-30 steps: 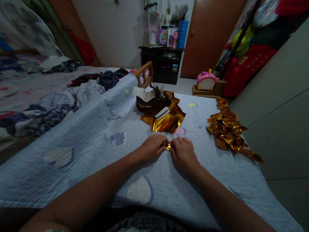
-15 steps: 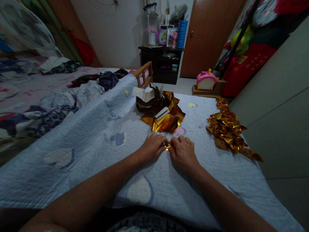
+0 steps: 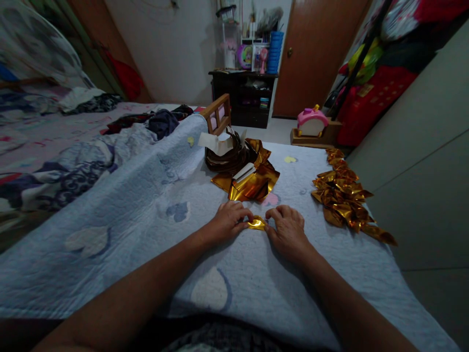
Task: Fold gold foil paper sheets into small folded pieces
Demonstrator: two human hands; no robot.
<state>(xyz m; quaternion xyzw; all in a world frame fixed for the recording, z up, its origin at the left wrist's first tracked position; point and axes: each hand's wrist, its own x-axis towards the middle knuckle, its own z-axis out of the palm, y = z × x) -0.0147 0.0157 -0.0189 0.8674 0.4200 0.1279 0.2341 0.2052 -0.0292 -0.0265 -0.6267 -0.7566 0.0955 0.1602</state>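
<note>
Between my hands lies a small folded piece of gold foil paper (image 3: 257, 223), low over the quilt. My left hand (image 3: 230, 220) pinches its left end between thumb and fingers. At its right end, my right hand (image 3: 287, 229) has thumb and forefinger closed on the edge, the other fingers curled. Just beyond my hands are loose gold foil sheets (image 3: 252, 185), beside a rolled stack of dark-edged paper (image 3: 224, 159) with pale sheets sticking out. Several folded gold foil pieces (image 3: 342, 195) sit in a heap to the right.
A pale blue quilt (image 3: 146, 264) with heart shapes covers the surface, its left side raised in a ridge. A wooden rail (image 3: 219, 113) stands behind the paper stack. A pink toy (image 3: 312, 122) is at the far right, near a pale cabinet side (image 3: 421, 186).
My hands have moved apart, the right one shifting rightward. More of the gold foil piece now shows between them, stretched flatter.
</note>
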